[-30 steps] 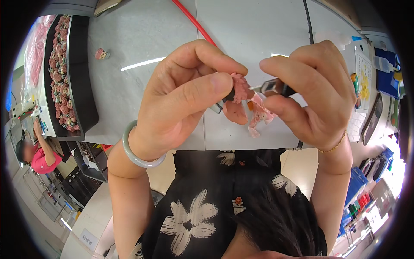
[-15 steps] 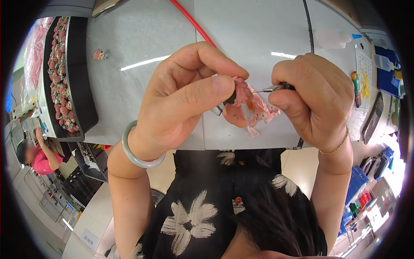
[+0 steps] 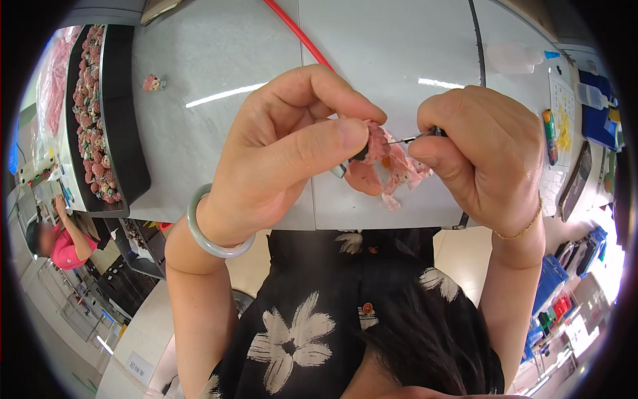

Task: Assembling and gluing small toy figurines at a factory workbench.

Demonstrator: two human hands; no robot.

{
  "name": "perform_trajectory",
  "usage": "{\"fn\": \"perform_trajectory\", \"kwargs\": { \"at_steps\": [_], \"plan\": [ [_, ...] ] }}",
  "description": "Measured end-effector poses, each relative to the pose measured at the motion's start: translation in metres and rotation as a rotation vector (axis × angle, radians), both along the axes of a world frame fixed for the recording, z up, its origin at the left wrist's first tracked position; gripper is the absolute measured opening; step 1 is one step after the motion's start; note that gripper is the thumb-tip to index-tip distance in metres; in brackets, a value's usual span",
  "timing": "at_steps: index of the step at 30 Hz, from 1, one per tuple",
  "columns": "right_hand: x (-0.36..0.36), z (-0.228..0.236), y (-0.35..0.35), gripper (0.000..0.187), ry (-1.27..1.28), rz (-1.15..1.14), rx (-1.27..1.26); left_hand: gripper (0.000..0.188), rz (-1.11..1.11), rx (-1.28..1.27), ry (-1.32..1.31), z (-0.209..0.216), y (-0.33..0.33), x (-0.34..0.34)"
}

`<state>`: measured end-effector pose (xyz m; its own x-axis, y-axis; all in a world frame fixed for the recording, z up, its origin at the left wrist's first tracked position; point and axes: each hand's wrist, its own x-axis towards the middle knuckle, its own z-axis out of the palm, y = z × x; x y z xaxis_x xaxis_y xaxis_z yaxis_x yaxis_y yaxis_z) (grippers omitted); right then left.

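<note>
Between the thumb and index finger of my left hand [image 3: 292, 143] is a small ridged pink figurine piece [image 3: 377, 141] with a dark part beside the thumb. My right hand [image 3: 488, 149] is closed around a fine-tipped tool [image 3: 407, 139]; its dark handle is mostly hidden in my fingers. The tool's thin metal tip points left and meets the pink piece's right side. Below the piece, a crumpled pink scrap with dark specks [image 3: 404, 174] lies close to the table's near edge. A grey and black rod end [image 3: 340, 169] shows under my left hand.
A small pink-haired figurine [image 3: 153, 82] rests on the grey table [image 3: 219, 153]. To the left stands a black tray [image 3: 126, 133] filled with similar pink pieces [image 3: 90, 113]. A red tube [image 3: 296, 30], a clear bottle [image 3: 512, 58] and a pen [image 3: 549, 136] lie farther off. Another person [image 3: 73, 243] is at far left.
The tool and my right hand have shifted very slightly left against the pink piece. My left hand keeps its grip, with the piece turned a little.
</note>
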<state>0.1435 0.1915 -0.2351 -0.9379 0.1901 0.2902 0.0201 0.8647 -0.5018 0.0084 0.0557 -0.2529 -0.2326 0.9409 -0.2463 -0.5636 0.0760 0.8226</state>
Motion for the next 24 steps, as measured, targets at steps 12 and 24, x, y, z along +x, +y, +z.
{"fn": "perform_trajectory", "kwargs": {
  "at_steps": [12, 24],
  "plan": [
    [0.0027, 0.0014, 0.0053, 0.035, -0.124, 0.087, -0.395, 0.029, -0.098, 0.02, -0.074, 0.0009, 0.0003, -0.0013],
    [-0.0001, 0.0031, 0.0007, 0.039, 0.038, -0.017, -0.094, 0.033, -0.078, 0.054, -0.039, 0.0041, -0.0015, -0.0022]
  ]
}}
